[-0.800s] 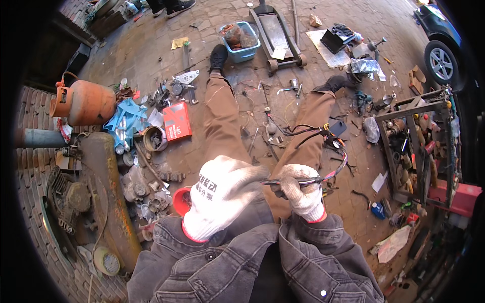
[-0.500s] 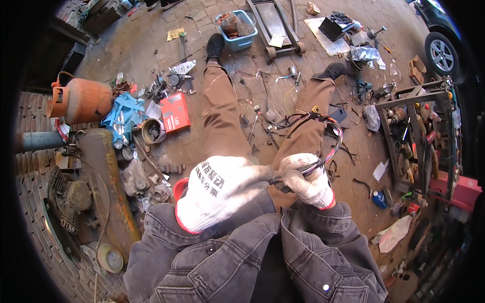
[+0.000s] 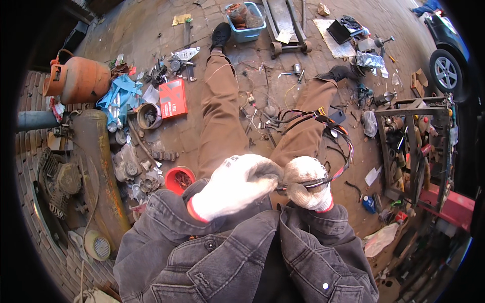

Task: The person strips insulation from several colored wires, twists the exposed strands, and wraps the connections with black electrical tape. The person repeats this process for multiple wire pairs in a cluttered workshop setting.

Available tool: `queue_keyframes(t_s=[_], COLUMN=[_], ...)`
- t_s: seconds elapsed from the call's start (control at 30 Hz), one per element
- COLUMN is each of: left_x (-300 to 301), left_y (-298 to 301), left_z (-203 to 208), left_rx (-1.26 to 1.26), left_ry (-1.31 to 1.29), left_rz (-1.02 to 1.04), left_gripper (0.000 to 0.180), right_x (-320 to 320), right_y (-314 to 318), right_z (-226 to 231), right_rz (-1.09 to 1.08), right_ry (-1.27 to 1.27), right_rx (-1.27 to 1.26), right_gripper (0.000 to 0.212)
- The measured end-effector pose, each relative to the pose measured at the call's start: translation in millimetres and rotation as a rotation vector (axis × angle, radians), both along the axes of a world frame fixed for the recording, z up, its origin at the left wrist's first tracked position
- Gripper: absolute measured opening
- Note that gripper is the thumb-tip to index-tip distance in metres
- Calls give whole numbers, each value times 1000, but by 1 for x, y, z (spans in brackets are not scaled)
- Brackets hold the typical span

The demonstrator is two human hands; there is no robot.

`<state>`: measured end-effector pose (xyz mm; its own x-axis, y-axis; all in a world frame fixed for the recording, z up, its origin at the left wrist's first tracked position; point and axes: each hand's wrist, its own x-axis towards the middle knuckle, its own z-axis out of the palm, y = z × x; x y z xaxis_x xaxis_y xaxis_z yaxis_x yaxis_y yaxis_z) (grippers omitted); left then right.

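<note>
A wiring harness (image 3: 348, 154), a dark bundle with red, white and yellow wires, loops over my right leg and runs back into my gloved hands. My right hand (image 3: 307, 183), in a white knit glove, closes round the bundle. Beside it my left hand (image 3: 241, 183), gloved alike, pinches the harness's end close to the right hand's fingers. The exact fingertip contact is hidden by the gloves. Loose branches of wire with small connectors (image 3: 261, 124) spread over the paving between my legs.
To the left lie an orange gas cylinder (image 3: 83, 80), a red box (image 3: 173, 98), a red bowl (image 3: 180, 180) and a rusty tank (image 3: 96, 166). Ahead stand a blue basin (image 3: 246, 34) and a floor jack (image 3: 283, 25). A metal rack (image 3: 417, 146) and a car wheel (image 3: 446, 70) are at right.
My left hand has turned, so the print on its glove no longer faces up. The harness loop hangs wider to the right. The view has shifted, and the red bowl shows more fully.
</note>
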<state>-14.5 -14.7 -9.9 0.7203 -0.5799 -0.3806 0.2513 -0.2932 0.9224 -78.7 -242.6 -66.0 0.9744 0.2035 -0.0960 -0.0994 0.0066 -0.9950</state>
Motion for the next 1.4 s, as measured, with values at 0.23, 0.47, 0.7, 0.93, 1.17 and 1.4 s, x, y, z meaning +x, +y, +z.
queue_keyframes(t_s=[0.23,0.47,0.7,0.93,1.17,1.4], left_x=[8,12,8,-4,4,6], left_y=[7,20,20,27,26,21], left_z=[-14,-23,-26,-9,-13,-21], left_rx=[-341,-168,-224,162,-210,36], left_ry=[525,74,-18,-408,511,173], left_rz=[56,-285,24,-220,-16,-70], left_gripper=[25,35,36,43,29,32], right_x=[5,17,5,24,31,8], right_y=[4,8,15,28,33,26], right_z=[26,24,12,21,33,12], right_rz=[118,163,-237,-148,-15,-77], right_ry=[-122,-222,245,80,351,549], right_rx=[-131,-152,292,-30,185,307], right_gripper=[20,12,14,13,15,17])
